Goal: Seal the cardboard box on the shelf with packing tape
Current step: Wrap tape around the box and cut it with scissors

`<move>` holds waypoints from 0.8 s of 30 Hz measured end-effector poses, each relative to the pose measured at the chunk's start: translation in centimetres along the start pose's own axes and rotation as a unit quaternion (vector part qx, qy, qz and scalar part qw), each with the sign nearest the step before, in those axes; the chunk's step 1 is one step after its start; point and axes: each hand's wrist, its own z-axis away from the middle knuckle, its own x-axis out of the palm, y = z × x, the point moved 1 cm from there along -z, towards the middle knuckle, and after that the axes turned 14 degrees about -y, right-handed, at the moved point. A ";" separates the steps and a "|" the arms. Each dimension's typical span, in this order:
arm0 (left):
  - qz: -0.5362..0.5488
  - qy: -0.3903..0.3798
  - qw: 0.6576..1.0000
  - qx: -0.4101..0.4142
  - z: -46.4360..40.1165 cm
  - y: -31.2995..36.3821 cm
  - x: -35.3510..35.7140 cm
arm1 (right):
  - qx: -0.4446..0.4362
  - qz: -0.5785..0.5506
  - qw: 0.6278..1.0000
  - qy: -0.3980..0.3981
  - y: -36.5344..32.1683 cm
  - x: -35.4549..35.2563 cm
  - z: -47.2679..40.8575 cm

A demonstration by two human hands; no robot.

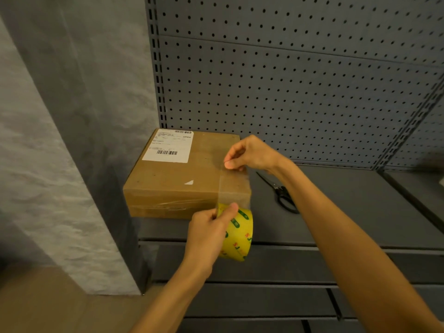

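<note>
The left hand (211,227) grips the tape roll (237,236) below the cardboard box (177,179) on the shelf (336,212), the right hand (249,153) pinches the tape end over its top: mid-strip, pressing down seems next, then the scissors (281,193)

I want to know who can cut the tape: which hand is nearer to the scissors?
Right. The right hand pinches the tape end over the box's top, just left of the scissors lying on the shelf. The left hand grips the tape roll lower, farther left.
</note>
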 end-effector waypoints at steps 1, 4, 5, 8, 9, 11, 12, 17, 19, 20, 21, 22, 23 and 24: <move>0.006 0.000 1.000 -0.002 0.0 0.1 0.1 | 0.000 -0.003 1.000 -0.002 0.2 0.0 -0.1; 0.018 -0.004 1.000 -0.011 0.2 0.3 0.3 | -0.002 -0.007 1.000 -0.010 0.3 -0.2 -0.2; 0.023 -0.007 1.000 -0.015 0.2 0.4 0.3 | -0.002 -0.009 1.000 -0.014 0.3 -0.3 -0.2; 0.036 -0.015 0.999 -0.022 0.4 0.7 0.4 | -0.004 -0.023 0.999 -0.023 0.5 -0.4 -0.2; 0.038 -0.017 0.999 -0.023 0.4 0.8 0.5 | -0.005 -0.030 0.999 -0.024 0.6 -0.4 -0.2; 0.041 -0.022 0.999 -0.023 0.4 0.9 0.5 | -0.006 -0.041 0.999 -0.023 0.9 -0.6 -0.2; 0.041 -0.023 0.999 -0.023 0.4 1.0 0.6 | -0.006 -0.044 0.999 -0.022 1.0 -0.6 -0.2; 0.028 -0.012 0.999 -0.027 0.3 0.6 0.6 | 0.002 -0.021 1.000 -0.021 1.2 -0.2 -0.5; 0.023 -0.006 0.999 -0.028 0.2 0.2 0.6 | 0.004 -0.011 1.000 -0.015 1.3 0.0 -0.6; 0.020 -0.004 0.999 -0.027 0.1 0.1 0.6 | 0.004 -0.007 1.000 -0.012 1.4 0.1 -0.6; 0.018 -0.003 0.999 -0.027 0.1 0.0 0.6 | 0.003 -0.004 1.000 -0.010 1.5 0.1 -0.6; 0.015 -0.003 1.000 -0.027 0.1 -0.1 0.6 | 0.003 0.000 1.000 -0.007 1.6 0.2 -0.7; 0.013 -0.004 1.000 -0.026 0.0 -0.2 0.6 | 0.003 0.003 1.000 -0.005 1.6 0.2 -0.7; 0.010 -0.005 1.000 -0.024 0.0 -0.2 0.5 | 0.005 0.007 1.000 -0.004 1.5 0.3 -0.6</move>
